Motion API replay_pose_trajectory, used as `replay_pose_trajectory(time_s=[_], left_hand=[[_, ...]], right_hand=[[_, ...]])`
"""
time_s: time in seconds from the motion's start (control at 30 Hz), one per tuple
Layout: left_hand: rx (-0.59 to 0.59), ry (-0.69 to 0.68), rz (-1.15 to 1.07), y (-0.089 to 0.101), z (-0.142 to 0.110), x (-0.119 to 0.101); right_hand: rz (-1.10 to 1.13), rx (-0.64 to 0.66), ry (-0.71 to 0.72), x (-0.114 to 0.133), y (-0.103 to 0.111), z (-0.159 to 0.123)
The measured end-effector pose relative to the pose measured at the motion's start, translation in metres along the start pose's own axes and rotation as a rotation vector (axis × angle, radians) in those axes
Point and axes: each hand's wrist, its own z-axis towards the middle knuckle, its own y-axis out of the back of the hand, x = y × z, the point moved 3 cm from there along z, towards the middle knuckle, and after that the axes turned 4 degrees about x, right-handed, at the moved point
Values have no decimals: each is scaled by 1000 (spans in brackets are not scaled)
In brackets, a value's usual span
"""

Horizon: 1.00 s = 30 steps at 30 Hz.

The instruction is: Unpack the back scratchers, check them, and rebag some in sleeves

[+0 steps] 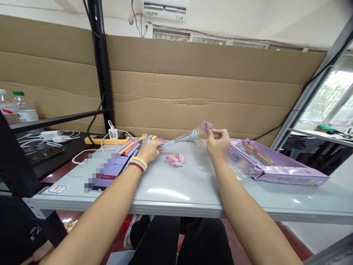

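Observation:
My left hand [149, 151] is closed round one end of a slim light blue pen [168, 143], held at a slant above the table. Most of the pen's length lies inside a clear plastic bag [199, 130]. At the bag's far end my right hand [218, 142] pinches a small pink card [208, 127] between thumb and fingers. Whether that card is inside the bag or against it, I cannot tell. Below and between the hands lies a loose pile of small pink cards [175, 160]. Several coloured pens [127, 148] lie beside my left hand.
Yellow and purple comb-toothed pieces [150, 137] are behind my left hand. A phone [113, 172] lies left, near a yellow power strip [106, 140] with white cables. On the right, an open purple box [289, 173] holds packaged items, with clear plastic wrappers [233, 167] beside it. Cardboard [193, 88] stands behind.

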Motion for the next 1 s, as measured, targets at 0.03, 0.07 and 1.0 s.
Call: replay_pose_trajectory(time_s=[0.03, 0.07, 1.0], left_hand=[[2, 15, 4, 0, 0, 2], [5, 29, 8, 0, 1, 3], [131, -46, -82, 8, 1, 6]], right_hand=[[9, -1, -12, -2, 1, 2], [29, 3, -22, -5, 2, 4], [372, 356, -184, -25, -6, 13]])
